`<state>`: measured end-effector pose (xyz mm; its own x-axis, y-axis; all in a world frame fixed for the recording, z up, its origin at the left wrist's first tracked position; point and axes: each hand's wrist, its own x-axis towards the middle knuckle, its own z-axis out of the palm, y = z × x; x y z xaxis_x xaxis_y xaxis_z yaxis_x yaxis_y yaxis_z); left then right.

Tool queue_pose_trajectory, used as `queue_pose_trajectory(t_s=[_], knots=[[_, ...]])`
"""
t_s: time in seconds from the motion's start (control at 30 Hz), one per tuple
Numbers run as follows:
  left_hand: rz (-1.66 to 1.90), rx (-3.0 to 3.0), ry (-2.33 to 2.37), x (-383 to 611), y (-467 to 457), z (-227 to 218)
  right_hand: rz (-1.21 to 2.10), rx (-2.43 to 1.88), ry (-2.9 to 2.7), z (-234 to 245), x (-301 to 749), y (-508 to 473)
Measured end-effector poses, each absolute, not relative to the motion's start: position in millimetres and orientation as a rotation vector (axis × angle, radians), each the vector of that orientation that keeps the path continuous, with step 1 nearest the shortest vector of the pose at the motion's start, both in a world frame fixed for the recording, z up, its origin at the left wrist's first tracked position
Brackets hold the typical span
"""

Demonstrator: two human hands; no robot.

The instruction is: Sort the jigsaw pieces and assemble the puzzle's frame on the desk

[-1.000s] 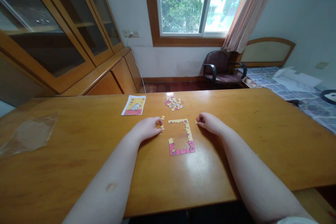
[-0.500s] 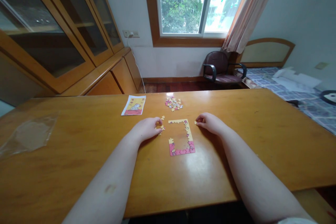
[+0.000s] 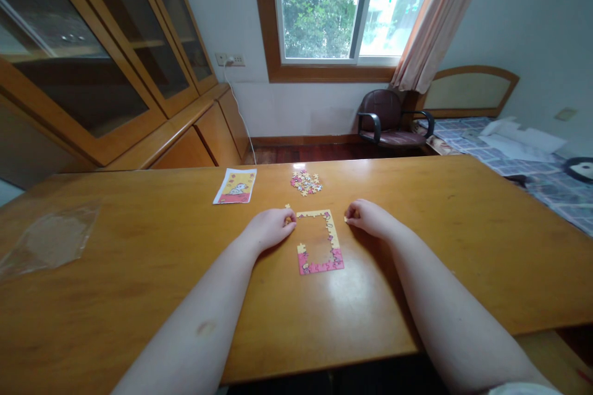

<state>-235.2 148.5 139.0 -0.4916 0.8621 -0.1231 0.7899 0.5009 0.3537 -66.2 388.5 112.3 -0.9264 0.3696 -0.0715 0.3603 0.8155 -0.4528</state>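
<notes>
On the table lies a partly joined jigsaw frame (image 3: 336, 241), pink along the bottom and yellow along the top and right, with a gap in its left side. My left hand (image 3: 273, 226) is closed beside the frame's upper left corner, fingertips pinched close to its edge; whatever they hold is hidden. One loose yellow puzzle piece (image 3: 288, 206) lies just beyond those fingers. Right of the frame, my right hand (image 3: 365, 216) rests on the table and pinches a small yellow puzzle piece (image 3: 346, 219) between thumb and fingers.
A pile of mixed puzzle pieces (image 3: 306, 183) lies beyond the frame. The picture sheet (image 3: 235, 186) is at the back left, and a clear plastic bag (image 3: 53, 237) lies far left. Past the table stand a chair (image 3: 386, 117) and a bed (image 3: 504, 145).
My left hand has moved right, up to the frame's upper left corner, and now covers the spot where loose pieces showed. My right hand has barely moved.
</notes>
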Motion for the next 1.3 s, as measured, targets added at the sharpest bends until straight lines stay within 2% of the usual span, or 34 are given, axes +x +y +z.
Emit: queue_pose_trajectory(t_s=[0.13, 0.4, 0.63, 0.77, 1.03, 1.3], knots=[[0.372, 1.414, 2.479, -231.3, 152.1, 139.0, 0.711, -0.736, -2.98, 112.3, -67.0, 389.1], [0.412, 1.411, 2.49, -230.0, 150.1, 142.4, 0.816, -0.704, -3.008, 116.4, -64.3, 383.9], [0.422, 1.441, 2.48, -228.6, 151.9, 140.2, 1.03, -0.677, -2.941, 117.6, -63.5, 383.7], [0.453, 1.509, 2.47, -224.7, 153.2, 139.5, 1.266, -0.64, -2.743, 117.3, -66.4, 377.4], [0.506, 1.679, 2.398, -212.0, 156.1, 141.6, 2.117, -0.288, -2.227, 105.9, -82.5, 336.5], [0.519, 1.804, 2.284, -212.2, 156.2, 136.1, 2.235, -0.276, -2.165, 102.5, -87.5, 326.3]])
